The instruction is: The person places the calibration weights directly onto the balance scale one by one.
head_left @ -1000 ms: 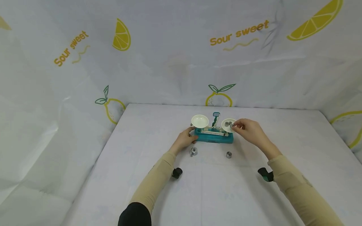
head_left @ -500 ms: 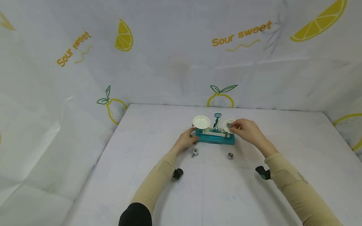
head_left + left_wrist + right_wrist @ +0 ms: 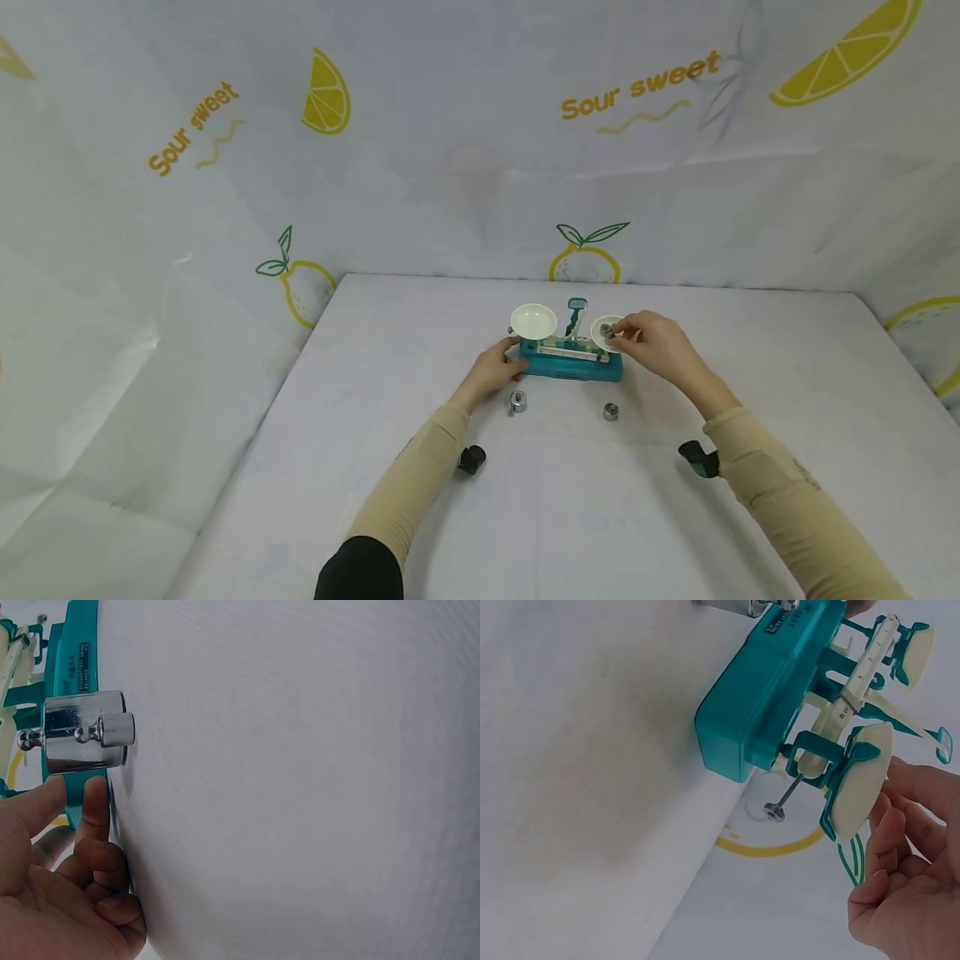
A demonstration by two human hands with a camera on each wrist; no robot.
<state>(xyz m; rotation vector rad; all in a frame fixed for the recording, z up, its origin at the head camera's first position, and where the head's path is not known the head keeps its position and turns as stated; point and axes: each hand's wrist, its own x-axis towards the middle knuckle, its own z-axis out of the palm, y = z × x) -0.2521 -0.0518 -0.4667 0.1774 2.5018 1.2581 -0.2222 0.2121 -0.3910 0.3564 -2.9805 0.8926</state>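
A teal balance scale [image 3: 572, 369] with two cream pans stands near the back of the table. My left hand [image 3: 491, 371] grips the left end of its base, thumb in front, other fingers behind. In the right pan [image 3: 596, 340] lie small metal weights [image 3: 606, 331]. There my right hand [image 3: 660, 346] pinches a small weight between thumb and fingers. The right wrist view shows that pan [image 3: 866, 784] from the side, its rim hiding the fingertips. The left pan [image 3: 533, 321] holds nothing.
In front of the scale's left end stands a large shiny weight [image 3: 64, 750] with a small one [image 3: 118, 730] beside it. Another weight [image 3: 611, 412] stands in front of the right end. A white backdrop with lemon prints [image 3: 326, 92] rises behind the table.
My right hand has shifted slightly left over the right pan, and the weights there now sit closer together. My left hand keeps its grip on the base.
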